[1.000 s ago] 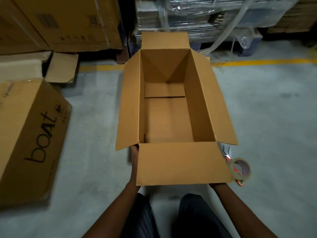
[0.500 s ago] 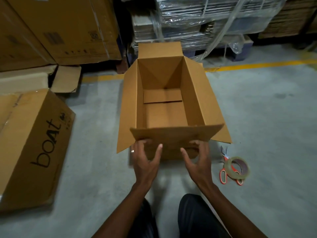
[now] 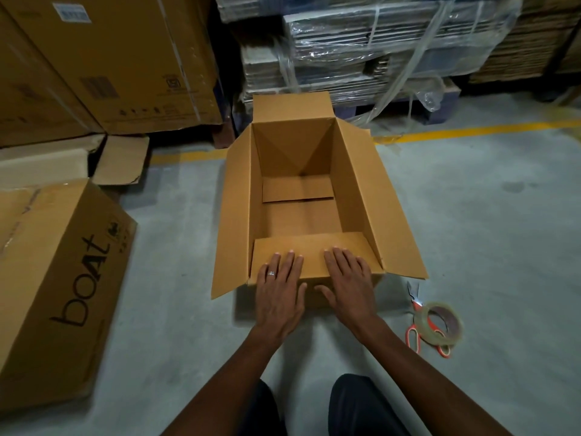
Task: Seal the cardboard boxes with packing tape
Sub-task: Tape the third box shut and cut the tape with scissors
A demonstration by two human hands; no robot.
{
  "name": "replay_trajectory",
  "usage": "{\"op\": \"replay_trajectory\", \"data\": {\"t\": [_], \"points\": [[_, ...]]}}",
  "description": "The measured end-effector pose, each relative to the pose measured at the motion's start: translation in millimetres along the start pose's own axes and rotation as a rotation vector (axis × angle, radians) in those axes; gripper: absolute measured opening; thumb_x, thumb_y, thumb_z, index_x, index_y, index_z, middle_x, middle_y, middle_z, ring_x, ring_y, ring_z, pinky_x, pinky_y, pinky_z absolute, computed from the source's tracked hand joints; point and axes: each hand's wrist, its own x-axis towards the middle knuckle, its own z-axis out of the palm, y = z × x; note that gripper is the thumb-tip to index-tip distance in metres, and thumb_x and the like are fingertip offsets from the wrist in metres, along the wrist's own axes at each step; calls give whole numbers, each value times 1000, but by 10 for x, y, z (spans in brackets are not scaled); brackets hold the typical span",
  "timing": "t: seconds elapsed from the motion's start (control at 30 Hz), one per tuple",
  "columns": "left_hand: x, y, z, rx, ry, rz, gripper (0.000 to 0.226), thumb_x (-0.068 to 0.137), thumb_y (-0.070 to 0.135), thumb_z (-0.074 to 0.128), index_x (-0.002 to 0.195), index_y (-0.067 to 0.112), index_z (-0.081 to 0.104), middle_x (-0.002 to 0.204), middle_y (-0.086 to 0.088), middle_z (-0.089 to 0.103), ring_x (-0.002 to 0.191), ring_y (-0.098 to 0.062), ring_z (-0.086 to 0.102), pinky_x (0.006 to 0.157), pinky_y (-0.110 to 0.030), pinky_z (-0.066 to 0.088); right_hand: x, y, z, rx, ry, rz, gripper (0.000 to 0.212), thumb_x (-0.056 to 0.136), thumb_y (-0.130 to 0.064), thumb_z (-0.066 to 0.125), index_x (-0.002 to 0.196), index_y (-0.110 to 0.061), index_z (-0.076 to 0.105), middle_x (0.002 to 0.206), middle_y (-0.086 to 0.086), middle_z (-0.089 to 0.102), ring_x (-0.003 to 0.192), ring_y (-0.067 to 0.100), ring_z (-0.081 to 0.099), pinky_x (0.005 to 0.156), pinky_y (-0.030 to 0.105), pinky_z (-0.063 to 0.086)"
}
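Flatly, both hands (image 3: 314,284) press near flap (image 3: 309,250) inside open box (image 3: 361,184)

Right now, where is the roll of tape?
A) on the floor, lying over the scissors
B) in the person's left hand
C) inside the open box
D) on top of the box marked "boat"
A: the roll of tape lies on the floor over the orange-handled scissors, right of the open box.

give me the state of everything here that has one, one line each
box: open, empty, upright on the floor
near flap: folded in, pressed flat
far flap: standing up
side flaps: splayed outward
left hand: flat on near flap
right hand: flat on near flap
tape roll: unused, lying on scissors
scissors: lying on floor
boat box: closed
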Motion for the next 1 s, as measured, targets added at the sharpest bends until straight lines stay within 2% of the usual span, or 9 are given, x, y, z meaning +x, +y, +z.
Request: {"op": "replay_trajectory", "data": {"t": [0.17,0.27,0.37,0.47,0.53,0.67,0.8,0.9,1.0], "points": [[-201,120,2,-32,41,-22,63,106,52,23,152,16,47,157,-9,48,146,-34,42,118,-53,34,-195,23,18,6,27,-30,73,99,-63,27,155,-18,40,158,13,43,146,32,41,118,54,35],[-404,187,25,-56,43,-37,67,107,56,17,154,15,43,160,-9,43,149,-33,38,123,-51,29,-359,12,20,1,22,-39,77,103,-67,14,155,-18,40,159,12,42,147,31,40,117,53,36],[-652,233,108,-78,32,-41,67,106,56,25,158,14,37,165,-8,34,153,-30,30,122,-48,20,-598,31,50,2,42,-60,73,104,-65,17,155,-18,41,160,11,41,148,31,39,118,48,28],[-757,221,161,-47,33,-2,70,96,48,41,157,15,37,166,-10,31,152,-32,32,119,-49,21,-729,122,95,-43,58,-109,69,100,-59,32,157,-20,37,162,10,37,148,30,38,116,46,25],[-735,151,175,-32,42,14,75,91,47,45,159,17,34,168,-12,24,154,-33,26,121,-52,18,-711,182,103,-57,50,-117,71,98,-58,35,160,-25,30,165,9,31,150,30,33,118,48,23],[-588,-26,148,-93,92,-104,75,100,60,33,163,23,21,172,-7,9,159,-27,5,127,-48,3,-525,261,34,-39,10,-94,73,100,-66,31,163,-32,16,170,7,18,156,29,16,123,52,18],[-435,-100,112,-220,99,-159,74,102,66,12,164,23,13,172,0,-3,159,-17,-10,129,-48,0,-302,262,-50,-9,-19,-63,74,101,-72,21,163,-32,16,171,4,12,158,25,8,125,52,14],[-410,-123,83,-366,204,-212,71,103,61,19,163,24,13,172,3,-4,159,-14,-10,128,-44,-4,-314,240,-51,99,-5,-50,71,103,-69,16,162,-31,19,171,1,10,158,20,1,126,52,11],[-248,-234,-17,-586,317,-426,76,100,60,27,165,24,9,173,3,-1,158,-14,-6,127,-43,-1,-213,245,-134,251,110,108,67,104,-63,19,160,-28,26,170,3,15,158,20,2,127,51,5]]}}
